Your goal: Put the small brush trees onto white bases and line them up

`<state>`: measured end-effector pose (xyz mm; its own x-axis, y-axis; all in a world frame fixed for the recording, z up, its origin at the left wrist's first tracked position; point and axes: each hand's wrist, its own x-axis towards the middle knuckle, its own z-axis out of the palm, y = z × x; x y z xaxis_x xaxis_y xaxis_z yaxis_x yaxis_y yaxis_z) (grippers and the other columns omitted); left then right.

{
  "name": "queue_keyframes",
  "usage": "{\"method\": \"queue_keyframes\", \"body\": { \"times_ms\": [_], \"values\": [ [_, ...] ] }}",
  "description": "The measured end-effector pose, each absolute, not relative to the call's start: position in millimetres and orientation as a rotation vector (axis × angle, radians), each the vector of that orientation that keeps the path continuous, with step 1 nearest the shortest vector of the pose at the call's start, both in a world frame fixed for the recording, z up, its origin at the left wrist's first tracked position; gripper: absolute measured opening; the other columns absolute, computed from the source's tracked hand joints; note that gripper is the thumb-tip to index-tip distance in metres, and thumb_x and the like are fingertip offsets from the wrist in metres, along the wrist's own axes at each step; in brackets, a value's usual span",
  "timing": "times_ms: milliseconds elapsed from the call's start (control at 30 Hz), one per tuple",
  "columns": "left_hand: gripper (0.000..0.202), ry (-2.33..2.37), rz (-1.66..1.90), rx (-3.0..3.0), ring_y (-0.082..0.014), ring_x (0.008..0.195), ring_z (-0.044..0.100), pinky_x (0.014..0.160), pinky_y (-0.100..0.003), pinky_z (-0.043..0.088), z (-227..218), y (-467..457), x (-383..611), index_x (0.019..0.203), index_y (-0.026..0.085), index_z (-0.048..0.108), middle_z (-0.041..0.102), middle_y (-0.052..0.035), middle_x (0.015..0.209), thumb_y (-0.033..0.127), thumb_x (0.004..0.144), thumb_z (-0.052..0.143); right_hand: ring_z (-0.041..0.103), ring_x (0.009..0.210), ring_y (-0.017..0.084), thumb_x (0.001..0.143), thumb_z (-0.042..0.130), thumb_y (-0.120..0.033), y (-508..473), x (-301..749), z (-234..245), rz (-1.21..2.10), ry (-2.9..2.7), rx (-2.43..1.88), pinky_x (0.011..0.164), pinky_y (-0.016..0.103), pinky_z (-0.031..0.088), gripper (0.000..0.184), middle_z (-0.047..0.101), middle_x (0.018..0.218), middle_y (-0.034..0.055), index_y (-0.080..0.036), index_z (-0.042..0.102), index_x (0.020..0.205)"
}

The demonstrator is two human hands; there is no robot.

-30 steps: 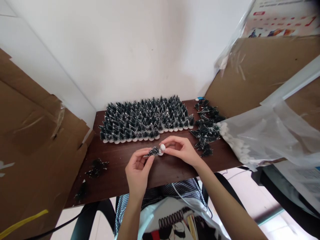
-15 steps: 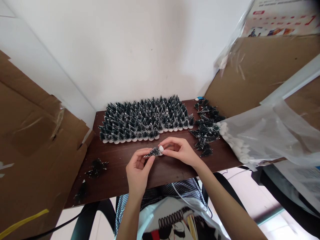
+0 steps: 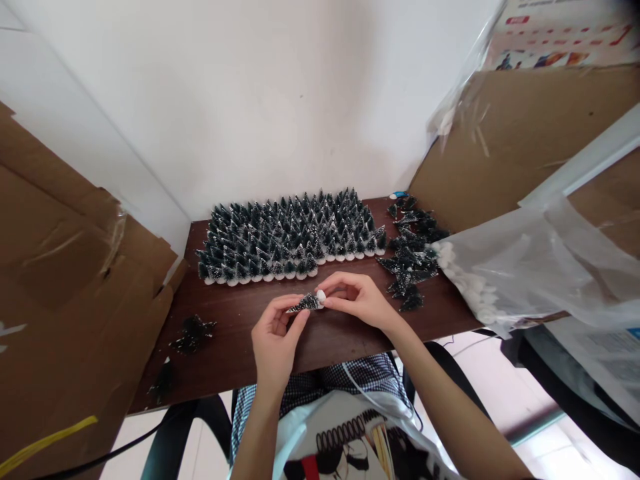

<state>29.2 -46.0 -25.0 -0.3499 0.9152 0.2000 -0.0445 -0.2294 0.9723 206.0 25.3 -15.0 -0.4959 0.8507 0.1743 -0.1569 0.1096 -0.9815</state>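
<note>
My left hand (image 3: 275, 337) pinches a small dark green frosted miniature tree (image 3: 306, 303) lying sideways above the dark wooden table (image 3: 235, 347). My right hand (image 3: 360, 299) pinches a small white round base (image 3: 321, 295) against the tree's trunk end. Both hands hover over the table's front middle. Just behind them stand rows of several finished miniature trees on white bases (image 3: 290, 233).
A loose pile of bare trees (image 3: 413, 257) lies at the right, beside a clear plastic bag of white bases (image 3: 500, 273). Green scraps (image 3: 193, 333) lie at the left front. Cardboard sheets (image 3: 65, 287) flank both sides; a white wall is behind.
The white base has been pushed closer onto the tree's trunk end; the hands have stayed in nearly the same place.
</note>
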Motion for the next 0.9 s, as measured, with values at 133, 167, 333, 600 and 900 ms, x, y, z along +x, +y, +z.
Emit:
{"method": "queue_keyframes", "body": {
  "times_ms": [133,167,333,600,900],
  "values": [
    [0.017,1.305,1.669,1.118,-0.0200,0.093,0.071,0.091,-0.034,0.059,-24.4,-46.3,29.6,0.088,0.018,0.073,0.073,-0.0068,0.094,0.024,0.075,0.081,0.074,0.089,0.017,0.078,0.083,-0.032,25.4,205.9,-15.2,1.512,-1.569,-0.707,0.086,0.035,0.061,0.025,0.076,0.096,0.0041,-0.021,0.076,0.099],
    [0.017,1.311,1.665,1.116,-0.0202,0.093,0.071,0.090,-0.034,0.059,-24.2,-46.3,29.8,0.088,0.017,0.073,0.074,-0.0068,0.093,0.025,0.075,0.081,0.074,0.089,0.017,0.078,0.083,-0.032,25.3,206.0,-15.1,1.513,-1.571,-0.707,0.086,0.035,0.062,0.025,0.076,0.096,0.0041,-0.021,0.076,0.099],
    [0.020,1.324,1.653,1.097,-0.0203,0.093,0.072,0.089,-0.034,0.060,-23.6,-47.2,30.6,0.090,0.017,0.073,0.074,-0.0071,0.096,0.026,0.074,0.082,0.073,0.087,0.016,0.079,0.082,-0.029,24.4,206.4,-14.5,1.514,-1.601,-0.721,0.086,0.035,0.061,0.027,0.076,0.095,0.0036,-0.021,0.073,0.103],
    [0.044,1.285,1.676,1.035,-0.0187,0.094,0.073,0.090,-0.034,0.060,-25.7,-48.4,30.9,0.116,0.021,0.065,0.076,-0.0079,0.107,0.027,0.076,0.081,0.071,0.085,0.015,0.085,0.075,-0.024,23.1,205.6,-13.3,1.188,-1.930,-0.710,0.084,0.034,0.059,0.046,0.075,0.099,0.0023,-0.025,0.063,0.130],
    [0.039,1.348,1.680,1.034,-0.0185,0.091,0.071,0.088,-0.033,0.058,-27.1,-46.6,31.1,0.108,0.020,0.066,0.074,-0.0073,0.103,0.029,0.074,0.083,0.069,0.084,0.016,0.088,0.074,-0.024,16.7,201.0,-6.5,0.863,-2.197,-0.717,0.082,0.033,0.058,0.060,0.074,0.101,0.0016,-0.030,0.052,0.144]
  ]
}}
